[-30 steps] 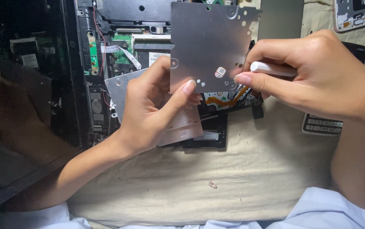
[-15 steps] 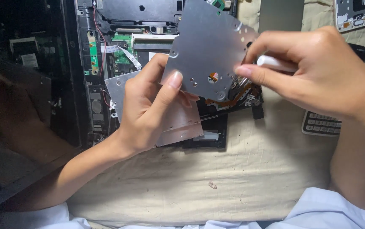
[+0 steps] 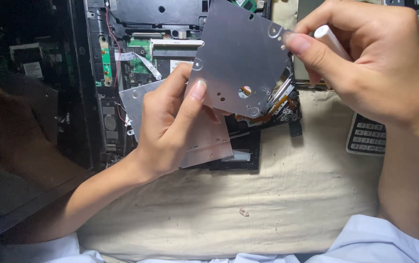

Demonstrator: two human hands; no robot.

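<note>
My left hand [image 3: 173, 122] grips a disassembled optical drive [image 3: 272, 109], thumb pressed on its grey metal cover plate [image 3: 238, 53]. The plate is tilted up and rotated away from the drive body, whose orange ribbon cable and small parts show beneath. My right hand [image 3: 365, 63] pinches the plate's upper right corner with the fingertips while holding a white tool handle [image 3: 328, 39]. A second, lighter metal plate [image 3: 204, 143] lies under my left palm.
An opened laptop chassis [image 3: 136, 53] with a green circuit board, wires and speaker lies at the upper left. The cream cloth [image 3: 248, 204] covers the work surface. A dark keypad device [image 3: 367, 136] sits at the right, behind my right wrist.
The grey cover plate has been lifted and rotated, its right corner rising toward the top. My right hand moved up with it; my left thumb shifted higher on the plate.
</note>
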